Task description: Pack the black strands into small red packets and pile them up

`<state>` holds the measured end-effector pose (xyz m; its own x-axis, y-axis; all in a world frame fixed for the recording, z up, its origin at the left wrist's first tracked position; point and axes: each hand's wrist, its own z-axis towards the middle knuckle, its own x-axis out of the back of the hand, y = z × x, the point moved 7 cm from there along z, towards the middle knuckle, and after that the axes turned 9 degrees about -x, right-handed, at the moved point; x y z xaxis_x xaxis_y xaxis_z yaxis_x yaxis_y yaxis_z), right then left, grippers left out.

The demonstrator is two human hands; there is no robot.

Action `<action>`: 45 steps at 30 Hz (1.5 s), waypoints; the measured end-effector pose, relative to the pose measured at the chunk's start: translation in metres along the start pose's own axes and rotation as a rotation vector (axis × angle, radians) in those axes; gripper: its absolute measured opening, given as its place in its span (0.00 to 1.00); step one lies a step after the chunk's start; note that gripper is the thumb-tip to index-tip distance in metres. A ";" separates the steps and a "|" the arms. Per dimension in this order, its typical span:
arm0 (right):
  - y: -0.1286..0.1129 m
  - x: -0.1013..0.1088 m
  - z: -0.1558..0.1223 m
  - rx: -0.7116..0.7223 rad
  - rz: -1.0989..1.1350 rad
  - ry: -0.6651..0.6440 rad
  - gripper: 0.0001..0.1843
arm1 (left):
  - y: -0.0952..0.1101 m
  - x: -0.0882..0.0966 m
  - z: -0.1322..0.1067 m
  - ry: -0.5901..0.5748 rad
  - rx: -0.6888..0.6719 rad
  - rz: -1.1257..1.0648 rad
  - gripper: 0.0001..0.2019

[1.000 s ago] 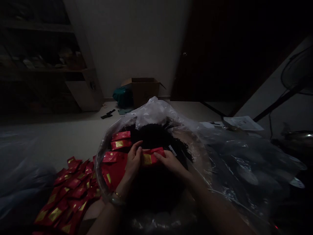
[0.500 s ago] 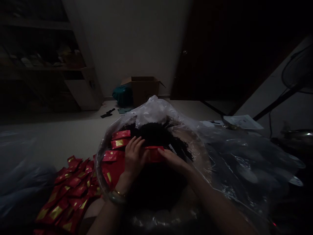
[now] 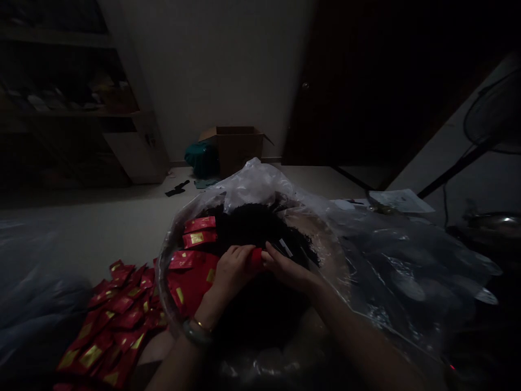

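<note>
Between my hands is a small red packet [image 3: 255, 259], mostly covered by fingers. My left hand [image 3: 233, 270] wraps over its left side, and my right hand [image 3: 288, 267] grips its right end. Both are above a round container lined with clear plastic [image 3: 166, 271], which holds dark loose leaves, perhaps tea [image 3: 256, 220]. Several red packets with gold labels [image 3: 199, 238] rest inside at the left. A small pale strip [image 3: 286, 247] lies on the dark leaves to the right of my hands.
A heap of red packets [image 3: 118, 320] lies outside the container, lower left. Clear plastic sheeting [image 3: 399, 260] spreads at the right. Farther back stand an open cardboard box [image 3: 240, 149] and a teal bag [image 3: 202, 160]. A paper sheet [image 3: 402, 201] lies right.
My left hand has closed over the red packet, with its fingers now curled around it. The packet shows less between my hands, which have drawn closer together.
</note>
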<state>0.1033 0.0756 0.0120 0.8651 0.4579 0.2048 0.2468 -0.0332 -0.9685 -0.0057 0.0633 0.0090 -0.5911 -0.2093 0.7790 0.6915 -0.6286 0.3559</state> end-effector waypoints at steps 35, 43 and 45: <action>0.061 0.032 0.033 -0.215 -0.832 0.242 0.56 | -0.052 0.021 -0.013 0.363 0.466 -0.240 0.23; 0.037 0.035 0.062 -0.209 -0.776 0.302 0.55 | -0.058 0.025 -0.014 0.433 0.479 -0.316 0.22; 0.043 0.025 0.057 -0.300 -0.846 0.193 0.62 | -0.058 0.025 -0.014 0.422 0.480 -0.309 0.22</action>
<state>0.1106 0.1366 -0.0323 0.3956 0.2791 0.8750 0.9107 0.0036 -0.4130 -0.0664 0.0846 0.0005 -0.8333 -0.4074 0.3737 0.5152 -0.3271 0.7922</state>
